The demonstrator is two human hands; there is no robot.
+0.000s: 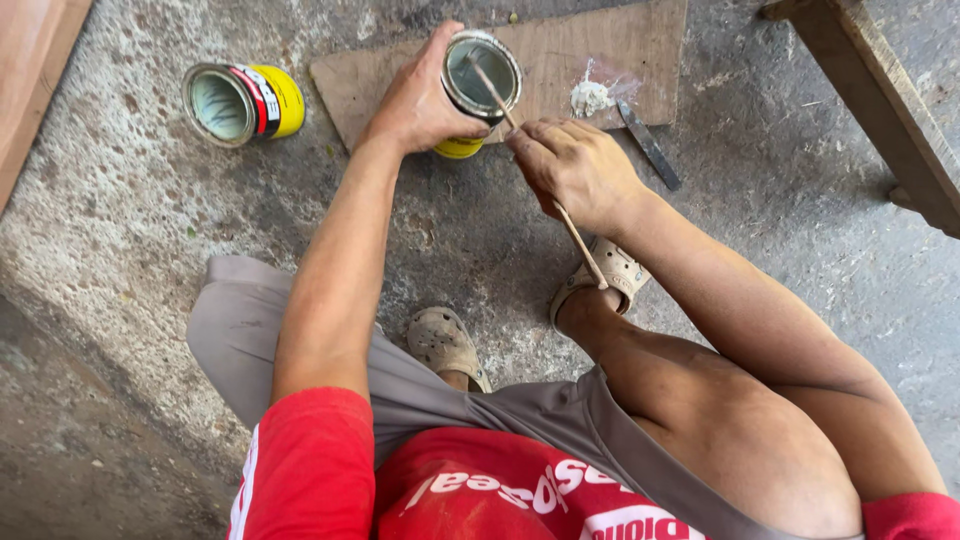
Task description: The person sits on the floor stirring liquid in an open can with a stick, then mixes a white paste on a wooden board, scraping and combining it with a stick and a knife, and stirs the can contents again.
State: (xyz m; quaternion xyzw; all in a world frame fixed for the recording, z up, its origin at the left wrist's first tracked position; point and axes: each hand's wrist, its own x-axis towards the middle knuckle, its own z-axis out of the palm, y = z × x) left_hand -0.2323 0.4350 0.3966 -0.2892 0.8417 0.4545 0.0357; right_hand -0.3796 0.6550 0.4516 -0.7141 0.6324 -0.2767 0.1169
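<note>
In the head view, the person squats on the rough grey concrete floor point(150, 230), and the step in hand looks like stirring: the left hand point(415, 100) wraps its grip around the side of an open round metal tin with a yellow lower band point(478, 85), tilting its mouth toward the camera above the edge of a flat brown wooden board point(560, 60), while the right hand point(572, 165) pinches a thin pale wooden stick point(530, 150) whose far tip dips into the tin's greyish contents. As a judgement, the next move calls for keeping the tin steady under the left grip and working the stick around inside without tipping the contents over the rim. A second open tin with a yellow, red and black label point(240, 100) lies on its side on the floor, well apart to the left. On the board sits a small white lump of paste point(590, 97), with a narrow dark metal blade point(648, 145) just beside it, reaching off the board's edge. A rough wooden beam point(880, 95) crosses the upper right corner. Nothing blocks the hands; the person's knees and pale sandals point(445, 345) sit close beneath them.
</note>
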